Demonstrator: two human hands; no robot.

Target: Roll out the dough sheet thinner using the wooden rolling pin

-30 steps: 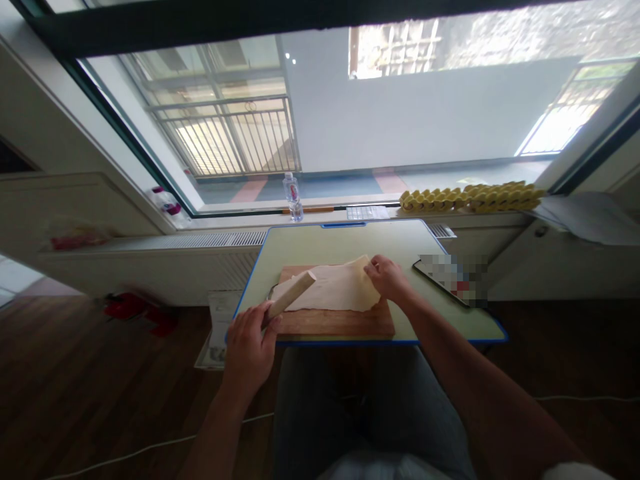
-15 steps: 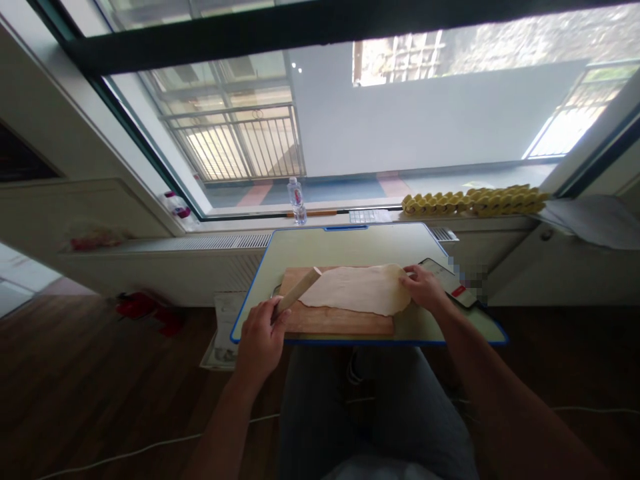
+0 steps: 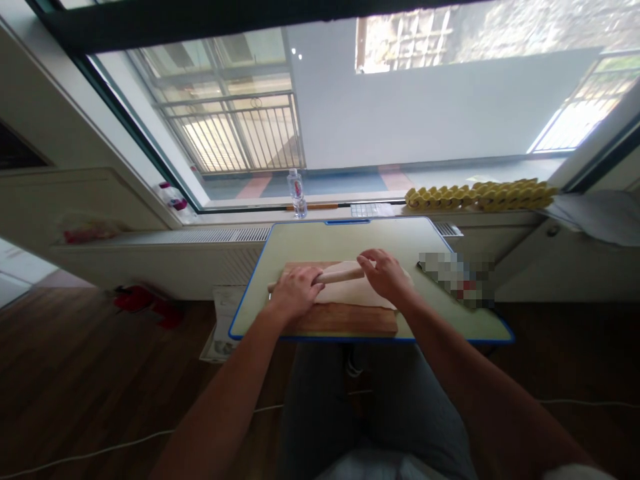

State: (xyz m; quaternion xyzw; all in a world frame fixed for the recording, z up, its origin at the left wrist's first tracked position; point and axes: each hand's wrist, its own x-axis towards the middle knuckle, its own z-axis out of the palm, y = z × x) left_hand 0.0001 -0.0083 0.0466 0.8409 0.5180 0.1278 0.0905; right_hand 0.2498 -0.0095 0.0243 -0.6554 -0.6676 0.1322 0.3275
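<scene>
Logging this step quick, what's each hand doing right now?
Left hand: closed over the rolling pin at its left end.
Right hand: resting on the pin's right part, over the dough sheet; grip unclear.

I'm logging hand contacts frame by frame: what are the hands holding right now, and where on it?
Both hands are on the rolling pin, lying across the dough sheet on the wooden board: left hand over its left end, right hand over its right end.

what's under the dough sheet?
The dough sheet lies on a wooden board, on the table. Both hands and the rolling pin cover its top; the board beneath is hidden.
</scene>
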